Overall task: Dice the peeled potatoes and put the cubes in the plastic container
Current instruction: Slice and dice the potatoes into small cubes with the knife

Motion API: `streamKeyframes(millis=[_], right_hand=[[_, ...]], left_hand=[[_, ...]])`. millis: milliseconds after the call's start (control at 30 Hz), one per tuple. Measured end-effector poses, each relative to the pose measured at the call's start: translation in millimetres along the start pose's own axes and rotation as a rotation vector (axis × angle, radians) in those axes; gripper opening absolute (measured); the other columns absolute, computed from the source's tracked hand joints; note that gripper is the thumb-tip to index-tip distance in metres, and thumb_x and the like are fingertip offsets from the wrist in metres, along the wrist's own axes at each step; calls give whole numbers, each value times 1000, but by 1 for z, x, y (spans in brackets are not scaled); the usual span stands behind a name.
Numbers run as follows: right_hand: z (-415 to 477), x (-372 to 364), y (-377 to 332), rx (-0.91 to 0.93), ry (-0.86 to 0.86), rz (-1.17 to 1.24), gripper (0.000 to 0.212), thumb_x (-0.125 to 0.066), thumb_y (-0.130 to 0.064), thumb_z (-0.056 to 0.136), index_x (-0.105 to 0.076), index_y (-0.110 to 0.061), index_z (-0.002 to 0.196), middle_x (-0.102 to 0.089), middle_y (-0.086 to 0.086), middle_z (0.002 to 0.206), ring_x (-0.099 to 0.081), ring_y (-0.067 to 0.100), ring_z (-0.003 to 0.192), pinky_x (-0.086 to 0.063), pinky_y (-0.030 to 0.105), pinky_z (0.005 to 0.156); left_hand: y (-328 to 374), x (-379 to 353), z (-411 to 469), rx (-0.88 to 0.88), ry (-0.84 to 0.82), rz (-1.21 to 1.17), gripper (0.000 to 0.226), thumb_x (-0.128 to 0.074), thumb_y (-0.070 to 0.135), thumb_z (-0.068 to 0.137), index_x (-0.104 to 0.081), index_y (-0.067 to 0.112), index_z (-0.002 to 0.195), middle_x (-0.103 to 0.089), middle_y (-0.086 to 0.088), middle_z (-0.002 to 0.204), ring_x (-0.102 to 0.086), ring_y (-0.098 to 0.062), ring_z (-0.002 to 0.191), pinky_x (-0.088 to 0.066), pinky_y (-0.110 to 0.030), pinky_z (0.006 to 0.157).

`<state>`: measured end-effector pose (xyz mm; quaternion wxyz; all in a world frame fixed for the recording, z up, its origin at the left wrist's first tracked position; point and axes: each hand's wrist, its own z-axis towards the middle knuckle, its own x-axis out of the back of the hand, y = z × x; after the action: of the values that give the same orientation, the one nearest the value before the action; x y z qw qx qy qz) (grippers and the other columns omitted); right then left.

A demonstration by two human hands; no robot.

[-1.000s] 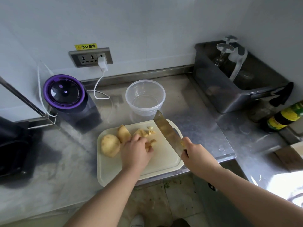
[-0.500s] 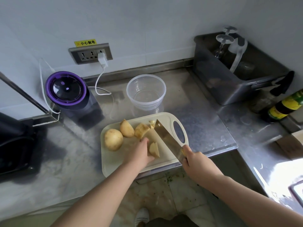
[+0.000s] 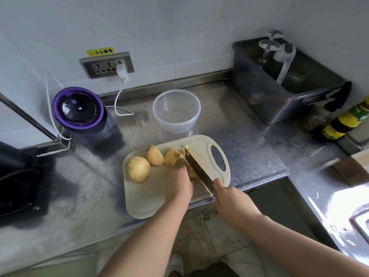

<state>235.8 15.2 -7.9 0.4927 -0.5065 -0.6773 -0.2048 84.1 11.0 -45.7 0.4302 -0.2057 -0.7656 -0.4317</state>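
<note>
At centre frame the left hand point(image 3: 178, 186) holds down a potato piece point(image 3: 192, 174) on the cutting board point(image 3: 143, 198). The right hand point(image 3: 229, 198) grips the knife point(image 3: 196, 167), its blade against the piece. The plastic container point(image 3: 176, 110) sits just above the board.

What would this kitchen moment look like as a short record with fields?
Left hand: holds a potato piece down on the cutting board
Right hand: grips the cleaver, blade against that piece
Waiting: whole potato, potato half, potato chunk
Plastic container: behind the board, no cubes visible inside
Stage: dicing under way
</note>
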Motion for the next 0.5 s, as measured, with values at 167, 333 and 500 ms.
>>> streamKeyframes(millis=[167,333,500], right_hand=[[0,2,-1,5,-24,-50,25,-35,-7,96,-32,-17,118,-50,0,69,-47,17,53,-40,32,51],[0,6,-1,19,-50,-74,28,-36,-5,95,-32,-18,119,-55,3,76,-47,17,54,-41,32,51],[2,6,-1,38,-66,-93,29,-37,-5,95,-32,-18,121,-61,6,82,-62,26,68,-52,40,62]], left_hand=[[-9,7,3,63,-86,-152,21,-53,24,96,-69,12,100,-68,-4,94,-60,-20,86,-39,-26,68],[-11,4,11,135,-58,-246,14,-62,20,90,-73,13,94,-70,-3,89,-63,-19,83,-41,-25,64],[-11,4,12,173,-57,-296,12,-64,21,88,-72,13,93,-71,-3,90,-64,-20,84,-46,-26,66]])
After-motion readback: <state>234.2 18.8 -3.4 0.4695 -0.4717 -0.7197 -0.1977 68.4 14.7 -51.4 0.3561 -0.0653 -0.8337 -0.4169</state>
